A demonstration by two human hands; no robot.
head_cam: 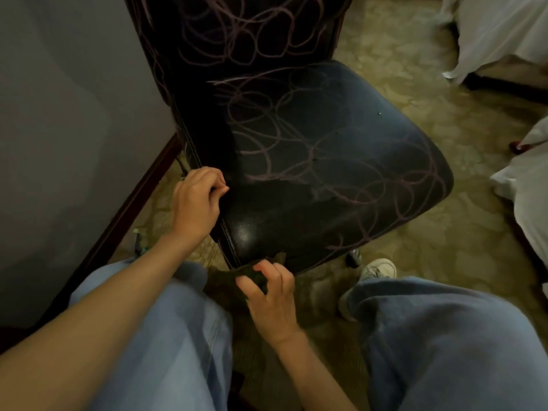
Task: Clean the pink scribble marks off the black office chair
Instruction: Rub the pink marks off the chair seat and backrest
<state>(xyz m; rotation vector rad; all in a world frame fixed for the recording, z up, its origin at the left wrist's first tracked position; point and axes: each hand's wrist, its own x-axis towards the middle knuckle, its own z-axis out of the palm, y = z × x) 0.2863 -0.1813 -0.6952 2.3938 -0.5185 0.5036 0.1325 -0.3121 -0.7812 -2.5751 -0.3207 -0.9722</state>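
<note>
Black chair [326, 161] stands centre frame on patterned carpet [444, 232], w/ its back next to a grey wall [74, 114]. Pink scribbles [296, 137] loop over most of the seat & up the backrest; the near-left corner of the seat looks bare (shiny patch there). Left hand [197, 203] is at the seat's left edge, near the backrest, fingers curled round that edge. Right hand [271, 298] is at the seat's front edge, thumb & fingers pinching a dark greenish cloth [252, 271] that touches the rim. Jeans [166, 336] fill the bottom, a white shoe [376, 269] just below the seat. White fabric [504, 40] at far right.
</note>
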